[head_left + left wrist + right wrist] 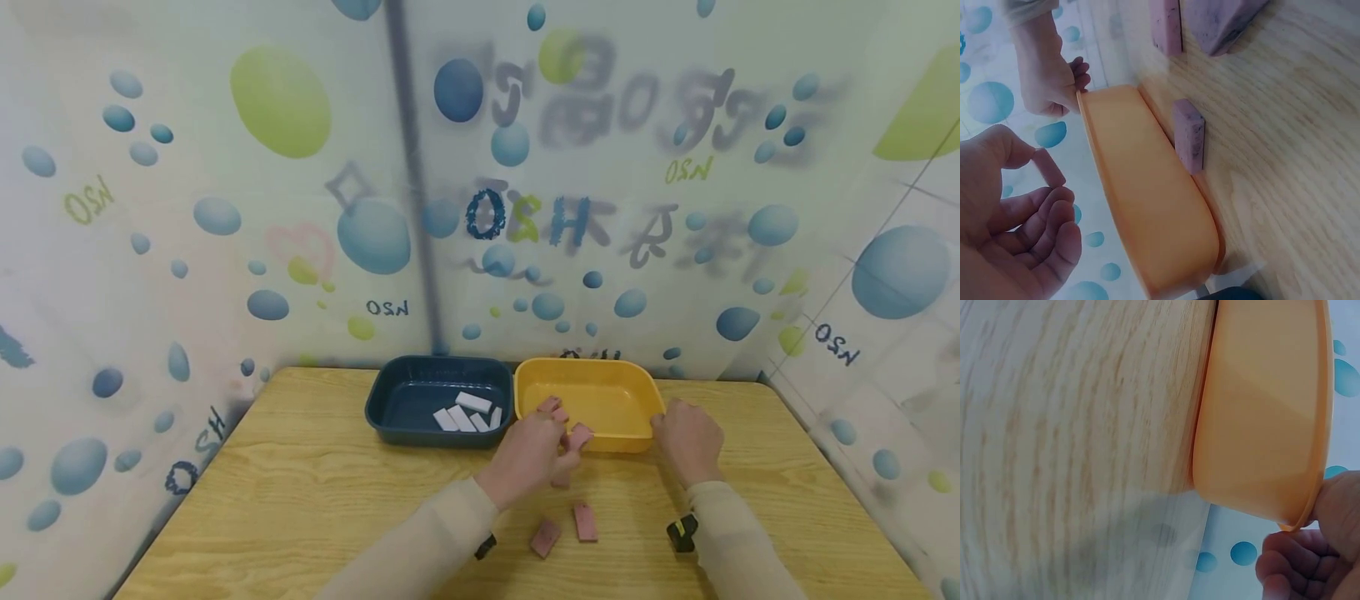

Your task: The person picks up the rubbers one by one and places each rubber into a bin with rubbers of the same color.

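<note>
My left hand is over the front left edge of the yellow tray. It pinches a small pink block between thumb and forefinger. Other pink pieces show just beyond the fingers, at the tray's left inner side. My right hand grips the tray's front right rim, thumb on one side and curled fingers on the other in the right wrist view. On the wooden table in front of the tray lie more pink blocks, one right by its wall and two nearer me.
A dark blue tray stands directly left of the yellow one, with several white blocks inside. Behind both trays rises a wall covering with blue and green dots. The wooden table extends to both sides.
</note>
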`<state>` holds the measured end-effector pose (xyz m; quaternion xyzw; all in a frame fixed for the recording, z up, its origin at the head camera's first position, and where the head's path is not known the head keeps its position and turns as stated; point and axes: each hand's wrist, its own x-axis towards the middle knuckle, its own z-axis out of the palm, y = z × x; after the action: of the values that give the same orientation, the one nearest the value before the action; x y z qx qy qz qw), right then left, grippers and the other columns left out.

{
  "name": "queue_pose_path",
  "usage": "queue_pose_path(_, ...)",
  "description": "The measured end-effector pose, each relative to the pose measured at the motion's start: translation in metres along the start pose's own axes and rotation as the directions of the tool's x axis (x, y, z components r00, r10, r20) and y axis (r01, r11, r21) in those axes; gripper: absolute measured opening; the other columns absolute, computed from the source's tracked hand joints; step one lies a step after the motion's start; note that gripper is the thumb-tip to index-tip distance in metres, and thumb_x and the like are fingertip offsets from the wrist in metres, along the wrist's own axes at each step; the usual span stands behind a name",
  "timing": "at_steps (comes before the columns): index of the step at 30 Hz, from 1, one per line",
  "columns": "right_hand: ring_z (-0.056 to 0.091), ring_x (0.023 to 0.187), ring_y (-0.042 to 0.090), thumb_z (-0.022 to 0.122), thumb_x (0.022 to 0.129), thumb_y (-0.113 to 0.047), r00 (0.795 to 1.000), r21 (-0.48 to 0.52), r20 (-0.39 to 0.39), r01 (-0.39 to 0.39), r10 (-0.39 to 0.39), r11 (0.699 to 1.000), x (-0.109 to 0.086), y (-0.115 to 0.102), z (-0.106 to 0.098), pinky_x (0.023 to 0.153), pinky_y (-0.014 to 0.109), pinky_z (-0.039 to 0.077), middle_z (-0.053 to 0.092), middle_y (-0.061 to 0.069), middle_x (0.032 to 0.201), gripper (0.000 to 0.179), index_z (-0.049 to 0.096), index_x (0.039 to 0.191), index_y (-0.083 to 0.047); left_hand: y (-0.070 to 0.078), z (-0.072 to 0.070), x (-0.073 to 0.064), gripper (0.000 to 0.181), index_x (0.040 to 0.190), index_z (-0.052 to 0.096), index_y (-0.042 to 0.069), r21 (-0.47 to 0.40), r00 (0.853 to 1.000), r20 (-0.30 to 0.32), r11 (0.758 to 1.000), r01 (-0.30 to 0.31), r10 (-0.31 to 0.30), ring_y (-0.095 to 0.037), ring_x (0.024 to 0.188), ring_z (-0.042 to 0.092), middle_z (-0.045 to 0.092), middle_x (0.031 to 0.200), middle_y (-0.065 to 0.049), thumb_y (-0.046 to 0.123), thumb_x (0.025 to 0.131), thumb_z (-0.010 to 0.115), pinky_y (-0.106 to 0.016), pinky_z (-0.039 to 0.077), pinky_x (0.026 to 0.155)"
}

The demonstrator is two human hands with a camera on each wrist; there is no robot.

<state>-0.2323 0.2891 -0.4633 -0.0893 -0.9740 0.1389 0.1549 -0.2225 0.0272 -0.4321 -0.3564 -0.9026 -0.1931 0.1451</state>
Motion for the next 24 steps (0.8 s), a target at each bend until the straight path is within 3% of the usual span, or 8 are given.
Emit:
queue_pose_path(3, 0.043, 0.049, 0.022, 0.056, 0.092, -0.01, 1.0, 0.001, -0.001, -0.001, 0.001, 1.0, 0.0, 0.0, 0.0, 0.044, 0.032, 0.035, 0.041, 0.006, 0.055, 0.031, 0.047, 0.063, -0.005, 0.0, 0.001, 0.005, 0.024, 0.081, 0.072, 0.011, -0.003, 0.999, 0.009, 0.999, 0.034, -0.033, -0.016, 0.1, 0.073, 0.075, 0.108, -0.01, 0.031, 0.095, 0.072, -0.021, 0.058, 0.083)
queue_pose_path(6, 0.043, 0.049, 0.022, 0.056, 0.092, -0.01, 1.0, 0.007, 0.001, -0.001, 0.001, 1.0, 0.0, 0.0, -0.001, 0.044, 0.032, 0.035, 0.041, 0.006, 0.055, 0.031, 0.046, 0.063, -0.005, 0.0, 0.001, 0.01, 0.029, 0.081, 0.073, 0.009, -0.032, 0.997, 0.034, 0.997, 0.065, -0.064, -0.012, 0.077, 0.068, 0.073, 0.096, -0.007, 0.033, 0.097, 0.07, -0.015, 0.053, 0.066)
queue_pose_path(10, 0.042, 0.049, 0.022, 0.055, 0.092, -0.009, 1.0, 0.015, 0.006, -0.002, 0.002, 1.0, 0.0, -0.001, -0.002, 0.045, 0.032, 0.034, 0.041, 0.006, 0.055, 0.031, 0.046, 0.062, -0.005, -0.001, 0.002, 0.016, 0.03, 0.081, 0.075, 0.007, -0.065, 0.995, 0.047, 0.993, 0.094, -0.091, -0.008, 0.065, 0.05, 0.057, 0.076, 0.003, 0.032, 0.097, 0.071, -0.015, 0.042, 0.057)
queue_pose_path(14, 0.042, 0.049, 0.021, 0.055, 0.091, -0.009, 1.0, 0.008, 0.003, -0.002, 0.002, 1.0, 0.0, -0.001, -0.001, 0.045, 0.031, 0.034, 0.04, 0.005, 0.055, 0.032, 0.046, 0.061, -0.006, -0.004, 0.006, 0.021, 0.028, 0.079, 0.073, 0.009, -0.09, 0.99, 0.056, 0.986, 0.137, -0.133, -0.006, 0.064, 0.047, 0.054, 0.072, 0.006, 0.031, 0.096, 0.074, -0.015, 0.04, 0.056)
queue_pose_path(24, 0.043, 0.05, 0.022, 0.057, 0.092, -0.009, 1.0, -0.006, 0.012, -0.018, 0.018, 1.0, -0.001, -0.003, -0.002, 0.046, 0.032, 0.035, 0.042, 0.006, 0.056, 0.031, 0.047, 0.063, -0.005, -0.015, 0.018, 0.029, 0.029, 0.075, 0.07, 0.014, -0.129, 0.961, 0.119, 0.956, 0.264, -0.249, -0.009, 0.067, 0.049, 0.051, 0.071, 0.004, 0.035, 0.095, 0.074, -0.02, 0.041, 0.058)
